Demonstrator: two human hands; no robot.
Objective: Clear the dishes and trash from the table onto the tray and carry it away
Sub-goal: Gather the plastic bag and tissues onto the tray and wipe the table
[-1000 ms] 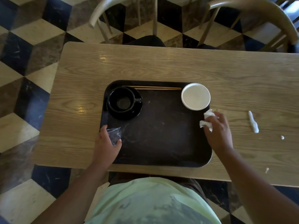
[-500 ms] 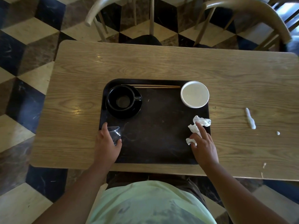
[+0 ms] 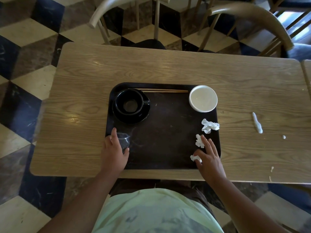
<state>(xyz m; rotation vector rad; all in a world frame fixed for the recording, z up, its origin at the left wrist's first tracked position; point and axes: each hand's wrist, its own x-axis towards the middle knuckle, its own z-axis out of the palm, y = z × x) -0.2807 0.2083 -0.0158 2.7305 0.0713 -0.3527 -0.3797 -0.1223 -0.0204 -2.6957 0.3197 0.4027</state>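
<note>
On the dark tray [image 3: 168, 140], the left hand [image 3: 114, 148] pinches a clear plastic wrapper [image 3: 124, 141] at the near-left corner; the right hand [image 3: 208, 158] rests, fingers [image 3: 204, 140] spread, among three crumpled napkins [image 3: 210, 126] near-right.

No readable text, labels, brands or numbers anywhere. Tray [image 3: 168, 140], cup [image 3: 129, 104], bowl [image 3: 203, 98] and tabletop [image 3: 168, 68] all plain. Shirt [image 3: 156, 214] has a grey print near the bottom edge, too blurred to read.
</note>
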